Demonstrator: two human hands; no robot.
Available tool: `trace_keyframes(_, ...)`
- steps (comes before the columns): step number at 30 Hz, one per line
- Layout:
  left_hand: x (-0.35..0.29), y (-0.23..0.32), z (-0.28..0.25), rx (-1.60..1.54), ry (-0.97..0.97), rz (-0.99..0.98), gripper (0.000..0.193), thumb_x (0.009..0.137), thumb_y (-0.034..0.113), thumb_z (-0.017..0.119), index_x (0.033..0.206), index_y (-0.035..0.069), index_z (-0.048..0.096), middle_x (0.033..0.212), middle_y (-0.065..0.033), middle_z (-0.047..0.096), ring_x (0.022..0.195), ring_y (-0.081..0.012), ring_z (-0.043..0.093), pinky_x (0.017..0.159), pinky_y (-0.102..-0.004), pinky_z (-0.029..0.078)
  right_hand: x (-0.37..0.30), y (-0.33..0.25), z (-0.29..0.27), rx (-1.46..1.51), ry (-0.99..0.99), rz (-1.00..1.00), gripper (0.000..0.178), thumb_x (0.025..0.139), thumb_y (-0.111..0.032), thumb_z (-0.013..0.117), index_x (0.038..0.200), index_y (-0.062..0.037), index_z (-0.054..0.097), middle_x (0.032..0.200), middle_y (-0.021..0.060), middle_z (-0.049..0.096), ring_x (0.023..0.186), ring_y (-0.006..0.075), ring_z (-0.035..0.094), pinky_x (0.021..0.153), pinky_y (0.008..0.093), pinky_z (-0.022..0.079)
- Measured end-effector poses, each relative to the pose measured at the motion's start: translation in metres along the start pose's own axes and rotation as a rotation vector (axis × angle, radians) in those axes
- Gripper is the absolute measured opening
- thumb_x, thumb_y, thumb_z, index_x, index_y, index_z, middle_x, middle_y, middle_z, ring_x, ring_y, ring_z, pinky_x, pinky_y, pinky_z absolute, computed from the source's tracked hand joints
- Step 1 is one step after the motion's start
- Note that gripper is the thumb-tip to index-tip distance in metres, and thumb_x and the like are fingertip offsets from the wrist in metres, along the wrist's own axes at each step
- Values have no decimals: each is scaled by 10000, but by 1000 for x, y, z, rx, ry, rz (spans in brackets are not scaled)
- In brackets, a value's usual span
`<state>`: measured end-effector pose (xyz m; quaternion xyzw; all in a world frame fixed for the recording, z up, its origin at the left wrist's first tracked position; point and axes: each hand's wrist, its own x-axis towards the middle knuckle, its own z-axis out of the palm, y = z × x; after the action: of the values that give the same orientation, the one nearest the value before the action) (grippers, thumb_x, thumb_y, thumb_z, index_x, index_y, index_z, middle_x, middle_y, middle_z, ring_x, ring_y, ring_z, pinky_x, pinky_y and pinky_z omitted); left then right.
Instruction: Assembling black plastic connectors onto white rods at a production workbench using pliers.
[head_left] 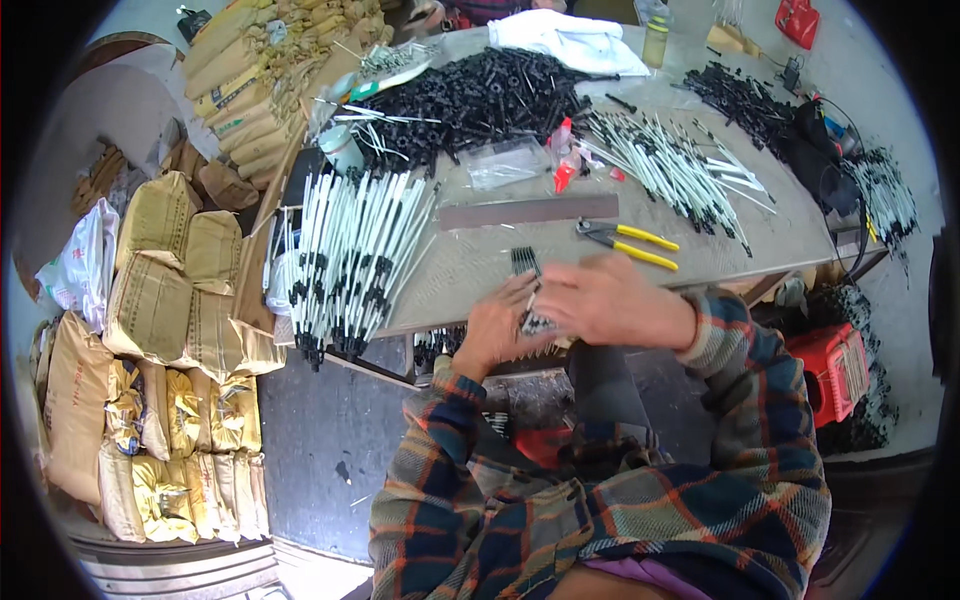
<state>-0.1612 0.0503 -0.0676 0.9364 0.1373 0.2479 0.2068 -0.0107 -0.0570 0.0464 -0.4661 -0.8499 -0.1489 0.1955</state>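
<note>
Both hands meet at the table's near edge around a small bundle of thin rods [524,262] with dark upper ends. My left hand [495,328] wraps the bundle from the left, its fingers curled against it. My right hand [608,302] closes over it from the right, hiding much of its middle. A pale, speckled lower part shows between the hands; I cannot make out what it is. Just beyond lie pliers with yellow handles [645,246] and a flat brown bar [530,211]. White rods with black ends [350,245] overhang the edge on the left.
A heap of black parts [480,100] covers the far table, beside a white cloth [555,40]. More white rods [665,165] lie right of red-capped bottles [566,168] and a clear plastic bag [507,163]. Brown sacks [150,300] stand left; a red crate [828,375] right.
</note>
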Motion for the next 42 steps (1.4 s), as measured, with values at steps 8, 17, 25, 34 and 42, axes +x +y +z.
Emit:
trace_keyframes(8, 13, -4, -4, 38, 54, -22, 503, 701, 452, 644, 1052, 94, 602, 1127, -162, 553, 1045, -307, 519, 894, -375, 410, -98, 14, 51, 192, 531, 581, 355, 708, -91, 642, 1048, -34, 557, 886, 117, 561, 819, 274, 558, 705, 358, 452)
trace_keyframes(17, 10, -3, 4, -33, 24, -74, 523, 681, 463, 659, 1082, 133, 596, 1142, -161, 546, 1055, -328, 516, 896, -384, 413, -115, -39, 140, 417, 238, 843, 972, 549, -358, 782, 1307, -17, 276, 1071, 144, 477, 975, 309, 478, 829, 393, 363)
trace_keyframes(25, 6, -10, 7, 8, -13, -39, 560, 638, 482, 664, 1016, 73, 606, 1128, -125, 557, 1021, -318, 534, 841, -378, 441, -47, 6, 93, 1011, 269, 569, 818, 556, -300, 812, 1208, -40, 393, 1069, 76, 530, 1030, 200, 489, 905, 335, 361)
trace_keyframes(34, 4, -12, 5, -37, 67, -53, 599, 599, 301, 731, 1135, 126, 526, 1196, -81, 523, 1060, -316, 513, 898, -373, 429, -26, 15, 124, 1281, 301, 410, 563, 640, -184, 785, 1106, -18, 516, 1009, 46, 600, 943, 100, 526, 866, 281, 409)
trace_keyframes(42, 6, 0, -10, -153, 20, -31, 571, 584, 343, 766, 1067, 102, 578, 1159, -100, 547, 1051, -300, 529, 885, -371, 421, -20, -2, 105, 1182, 309, 548, 268, 775, -119, 653, 1012, -7, 600, 853, 28, 638, 719, 73, 569, 650, 232, 466)
